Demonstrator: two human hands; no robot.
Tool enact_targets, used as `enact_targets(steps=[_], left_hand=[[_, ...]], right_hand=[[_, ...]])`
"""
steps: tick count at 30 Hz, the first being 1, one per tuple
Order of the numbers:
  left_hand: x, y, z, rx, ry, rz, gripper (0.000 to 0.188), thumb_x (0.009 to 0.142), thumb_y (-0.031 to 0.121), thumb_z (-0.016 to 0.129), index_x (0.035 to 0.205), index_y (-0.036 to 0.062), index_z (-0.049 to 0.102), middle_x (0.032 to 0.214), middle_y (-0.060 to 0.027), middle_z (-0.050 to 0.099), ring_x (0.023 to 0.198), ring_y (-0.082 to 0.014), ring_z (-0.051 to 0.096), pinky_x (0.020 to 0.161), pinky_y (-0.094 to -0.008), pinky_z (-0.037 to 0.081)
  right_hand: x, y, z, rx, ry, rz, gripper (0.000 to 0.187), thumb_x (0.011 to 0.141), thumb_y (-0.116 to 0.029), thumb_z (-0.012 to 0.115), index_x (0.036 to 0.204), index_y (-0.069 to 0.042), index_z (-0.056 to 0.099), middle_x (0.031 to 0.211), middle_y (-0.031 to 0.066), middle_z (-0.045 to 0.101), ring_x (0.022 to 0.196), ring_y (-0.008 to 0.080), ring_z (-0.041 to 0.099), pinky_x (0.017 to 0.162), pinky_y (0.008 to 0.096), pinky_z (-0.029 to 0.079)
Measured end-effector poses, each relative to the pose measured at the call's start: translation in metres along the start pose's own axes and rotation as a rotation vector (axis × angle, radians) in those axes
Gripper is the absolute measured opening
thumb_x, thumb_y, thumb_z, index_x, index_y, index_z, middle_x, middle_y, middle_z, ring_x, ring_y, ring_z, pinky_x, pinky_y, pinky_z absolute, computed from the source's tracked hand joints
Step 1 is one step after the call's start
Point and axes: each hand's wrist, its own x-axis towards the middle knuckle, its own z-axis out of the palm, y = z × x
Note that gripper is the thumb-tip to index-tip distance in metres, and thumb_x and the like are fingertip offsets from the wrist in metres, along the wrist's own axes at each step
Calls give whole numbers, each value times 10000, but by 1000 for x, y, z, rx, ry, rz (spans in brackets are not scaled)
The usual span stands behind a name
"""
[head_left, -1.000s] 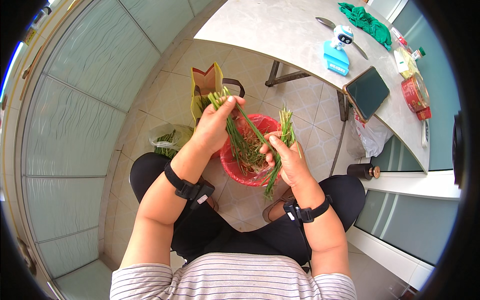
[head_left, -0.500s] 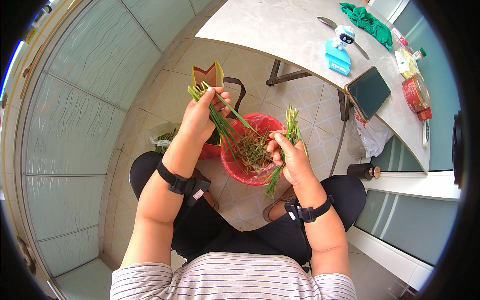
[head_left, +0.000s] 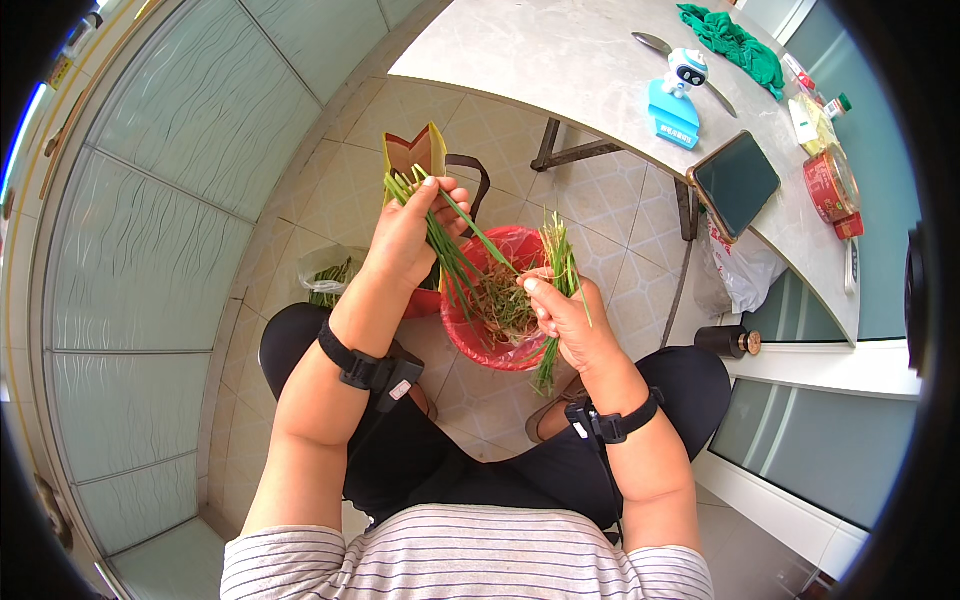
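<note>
My left hand [head_left: 408,236] is closed around a bunch of green chives [head_left: 452,262], their pale cut ends above the thumb and the leaves hanging down to the right. One longer chive stretches from that bunch toward my right fingertips. In my right hand [head_left: 578,322] is a second bunch of chives [head_left: 559,252], held upright, with yellowish, dry-looking ends on top and leaf tips below the hand. Its thumb and forefinger pinch near the long chive's tip. Between and below both hands stands a red bin [head_left: 456,330] lined with clear plastic, holding brown and green plant scraps [head_left: 505,300].
Left of the bin are a paper bag [head_left: 428,150] with a dark handle and a clear plastic bag [head_left: 325,270] of greens. The table [head_left: 520,60] at upper right bears a phone [head_left: 736,187], a blue-and-white robot figure [head_left: 688,72], a spoon [head_left: 652,42] and a green cloth [head_left: 735,50].
My right hand has moved left and slightly up with its chives, its fingertips now at the long chive's tip. My left hand has shifted slightly right.
</note>
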Motion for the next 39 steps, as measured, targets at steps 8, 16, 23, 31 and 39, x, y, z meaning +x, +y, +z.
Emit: enact_targets(steps=[8,16,23,31,39], left_hand=[[-6,-1,6,17,4,18,200,979,223,463,1003,44,548,924,-76,631,808,-173,615,705,-322,523],[-6,-8,9,-42,-52,40,195,976,232,477,1018,53,543,928,-66,618,857,-183,598,750,-319,504],[-7,-11,12,-47,-24,39,193,976,234,479,1006,55,545,920,-70,615,853,-183,596,745,-317,503],[-1,-1,5,-153,-30,110,203,979,225,476,1014,43,559,925,-74,606,848,-191,594,761,-320,507],[-7,-10,14,-129,-19,-7,205,978,237,477,1024,50,547,930,-66,615,856,-188,595,756,-322,505]], right_hand=[[8,11,-1,106,53,-30,83,841,-119,602,881,-75,544,624,-46,445,477,24,368,421,182,291],[14,16,-5,320,170,-57,84,831,-117,603,885,-83,548,614,-27,457,456,50,385,402,200,309],[14,17,-3,381,235,-81,33,850,-109,586,857,-117,555,583,-60,428,445,43,374,406,204,296],[10,15,-7,316,178,-78,139,823,-131,677,904,-46,603,630,-18,501,476,47,414,412,190,320],[5,9,1,140,27,-17,264,819,-145,705,1022,-22,589,738,-34,528,574,30,465,458,168,334]])
